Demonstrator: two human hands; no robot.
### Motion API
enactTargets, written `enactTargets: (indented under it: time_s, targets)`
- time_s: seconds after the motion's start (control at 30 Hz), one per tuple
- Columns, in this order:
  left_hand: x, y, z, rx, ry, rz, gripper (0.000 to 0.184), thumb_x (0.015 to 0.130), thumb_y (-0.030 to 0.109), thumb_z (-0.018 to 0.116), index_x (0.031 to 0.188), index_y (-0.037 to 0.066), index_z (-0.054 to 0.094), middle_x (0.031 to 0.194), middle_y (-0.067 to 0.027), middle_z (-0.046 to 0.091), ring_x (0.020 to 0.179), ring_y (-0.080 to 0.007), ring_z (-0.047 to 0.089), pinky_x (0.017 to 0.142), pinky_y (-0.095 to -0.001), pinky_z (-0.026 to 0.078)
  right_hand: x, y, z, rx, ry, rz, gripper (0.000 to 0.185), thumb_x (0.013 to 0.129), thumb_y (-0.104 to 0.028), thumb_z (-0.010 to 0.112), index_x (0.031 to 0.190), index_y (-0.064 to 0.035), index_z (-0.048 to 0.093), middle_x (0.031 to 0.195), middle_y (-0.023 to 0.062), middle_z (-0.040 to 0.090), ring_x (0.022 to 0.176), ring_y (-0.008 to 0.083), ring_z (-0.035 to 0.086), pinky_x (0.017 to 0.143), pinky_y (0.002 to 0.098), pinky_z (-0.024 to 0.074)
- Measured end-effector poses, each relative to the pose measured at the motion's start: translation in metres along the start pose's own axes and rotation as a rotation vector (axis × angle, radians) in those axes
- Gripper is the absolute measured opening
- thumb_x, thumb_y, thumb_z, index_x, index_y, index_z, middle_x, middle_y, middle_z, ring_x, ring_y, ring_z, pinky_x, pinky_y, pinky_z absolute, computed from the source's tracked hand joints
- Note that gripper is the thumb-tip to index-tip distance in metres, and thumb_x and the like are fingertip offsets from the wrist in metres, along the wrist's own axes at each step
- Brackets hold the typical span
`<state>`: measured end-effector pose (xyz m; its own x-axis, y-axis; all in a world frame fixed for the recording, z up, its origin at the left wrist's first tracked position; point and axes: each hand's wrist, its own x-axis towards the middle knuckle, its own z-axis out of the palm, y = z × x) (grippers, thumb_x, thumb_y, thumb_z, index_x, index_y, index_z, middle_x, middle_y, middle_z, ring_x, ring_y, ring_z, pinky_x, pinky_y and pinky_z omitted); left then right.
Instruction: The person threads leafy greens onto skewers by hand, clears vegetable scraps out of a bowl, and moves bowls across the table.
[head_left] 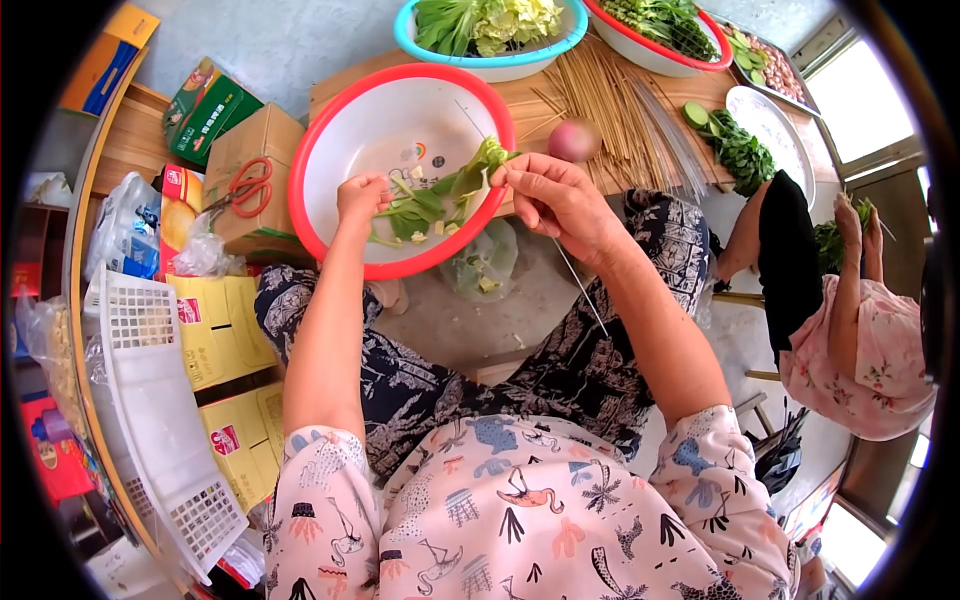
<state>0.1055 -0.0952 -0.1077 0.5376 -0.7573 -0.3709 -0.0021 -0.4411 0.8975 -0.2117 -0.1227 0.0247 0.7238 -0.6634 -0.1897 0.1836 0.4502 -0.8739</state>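
Observation:
My left hand point(363, 196) is closed in a pinch above the left part of a red-rimmed white basin point(302, 180); what it holds is too small to make out. At the basin's right rim my right hand point(545, 196) pinches a leafy green vegetable point(483, 172), with a thin skewer point(583, 290) extending below that hand toward my lap. Loose green leaves point(415, 212) and small pale pieces lie in the basin below and between my hands. A round pink-purple item point(573, 140) rests on the wooden table just beyond my right hand.
Bundled skewers point(600, 110) lie behind my right hand. Two vegetable baskets, blue-rimmed point(490, 62) and red-rimmed point(680, 65), stand at the back. A white plate point(790, 140) is at right, near a co-worker's hands point(860, 225). Scissors point(248, 187) lie on a carton point(245, 150) at left.

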Motion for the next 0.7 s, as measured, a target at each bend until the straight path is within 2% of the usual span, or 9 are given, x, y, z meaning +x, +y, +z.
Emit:
enactTargets:
  time_s: [0.07,0.23,0.37,0.47,0.53,0.57,0.63,0.7]
  targets:
    - [0.01,-0.005,0.01,0.06,0.055,-0.023,0.018,0.08,0.018,0.069,0.089,0.003,0.066,0.074,-0.005,0.066,0.063,-0.0124,0.063,0.055,-0.0239,0.05,0.001,0.001,0.001,-0.007,0.013,0.002,0.018,0.095,-0.016,0.05,0.099,-0.0017,0.061,0.056,-0.0021,0.048,0.045,0.003,0.036,0.039,0.0169,0.0239]
    - [0.009,0.006,0.036,0.476,0.19,-0.073,0.03,0.07,0.025,0.078,0.08,0.005,0.057,0.068,-0.0086,0.064,0.057,-0.0155,0.063,0.053,-0.0294,0.05,0.001,0.005,0.002,0.009,-0.005,0.037,0.018,0.096,-0.016,0.05,0.099,-0.0021,0.061,0.06,-0.0021,0.05,0.047,0.0026,0.04,0.04,0.0168,0.025]
    - [0.039,-0.025,0.037,0.53,0.254,0.003,0.034,0.068,0.025,0.079,0.079,0.004,0.055,0.066,-0.0107,0.063,0.055,-0.017,0.062,0.051,-0.031,0.049,0.001,0.006,0.003,-0.014,-0.015,0.06,0.018,0.096,-0.017,0.05,0.099,-0.0038,0.062,0.062,-0.0027,0.05,0.048,0.0026,0.042,0.041,0.017,0.0257]
    - [0.049,-0.034,0.036,0.583,0.316,0.055,0.032,0.066,0.019,0.079,0.081,0.003,0.056,0.064,-0.012,0.061,0.055,-0.0169,0.062,0.051,-0.0302,0.049,0.002,0.005,0.004,-0.015,-0.023,0.073,0.018,0.096,-0.017,0.05,0.099,-0.0041,0.062,0.062,-0.0027,0.049,0.049,0.0024,0.042,0.041,0.017,0.0259]
    - [0.031,-0.014,0.038,0.269,0.232,-0.072,0.026,0.07,0.011,0.075,0.088,0.001,0.059,0.071,-0.0108,0.063,0.062,-0.0153,0.063,0.056,-0.0281,0.049,0.003,0.006,0.005,-0.008,-0.024,0.08,0.018,0.096,-0.017,0.05,0.099,-0.0041,0.061,0.062,-0.0026,0.049,0.05,0.0024,0.042,0.042,0.017,0.0259]
    - [0.029,-0.012,0.037,0.27,0.232,-0.074,0.026,0.07,0.011,0.075,0.088,0.001,0.059,0.071,-0.0108,0.063,0.062,-0.0153,0.063,0.056,-0.0281,0.049,0.003,0.006,0.005,-0.011,-0.027,0.082,0.017,0.096,-0.017,0.05,0.099,-0.004,0.061,0.062,-0.0027,0.049,0.05,0.0025,0.041,0.042,0.017,0.0259]
    - [0.025,-0.005,0.034,-0.223,0.073,-0.118,0.019,0.077,0.004,0.068,0.093,-0.001,0.06,0.078,-0.0075,0.064,0.067,-0.0135,0.062,0.059,-0.0266,0.049,0.004,0.006,0.008,-0.015,-0.033,0.082,0.017,0.096,-0.017,0.05,0.099,-0.004,0.061,0.062,-0.0027,0.049,0.05,0.0026,0.041,0.042,0.0171,0.0258]
    - [0.006,0.01,0.033,-0.297,0.028,-0.059,0.017,0.08,0.004,0.065,0.096,-0.001,0.06,0.082,-0.0059,0.064,0.069,-0.0134,0.062,0.06,-0.0268,0.049,0.004,0.007,0.009,-0.044,-0.034,0.092,0.017,0.096,-0.017,0.05,0.099,-0.0036,0.06,0.061,-0.0026,0.049,0.049,0.0029,0.039,0.042,0.0174,0.0256]
